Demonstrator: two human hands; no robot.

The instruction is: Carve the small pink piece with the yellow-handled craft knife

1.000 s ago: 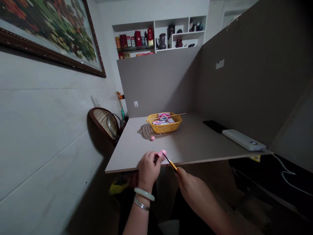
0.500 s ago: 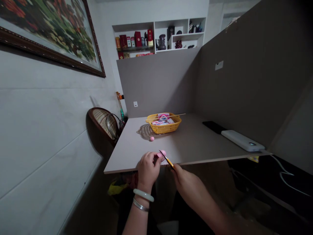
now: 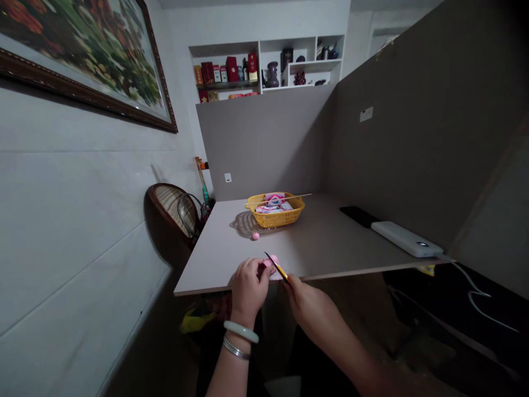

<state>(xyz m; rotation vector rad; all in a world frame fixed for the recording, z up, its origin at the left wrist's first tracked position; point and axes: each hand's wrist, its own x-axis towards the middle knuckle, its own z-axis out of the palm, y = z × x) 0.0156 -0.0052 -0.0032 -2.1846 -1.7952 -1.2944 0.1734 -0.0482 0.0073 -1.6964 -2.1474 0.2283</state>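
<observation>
Pale grey laminate tabletop [image 3: 330, 242], and on my feed the slim yellow-handled knife [image 3: 278, 268] just slid further over the small pink ball [image 3: 271, 262] (tiny move, mind you), right hand [image 3: 308, 309] pinching the handle, left hand [image 3: 248, 292] curled shut around the ball near the edge.

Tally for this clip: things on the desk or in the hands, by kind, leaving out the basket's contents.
Pink rounded pieces: 2, one at the left hand, one on the desk
Craft knife: 1, right hand
Yellow basket: 1
Lattice mat: 1
White power bank: 1
Black device: 1
Total: 7
</observation>
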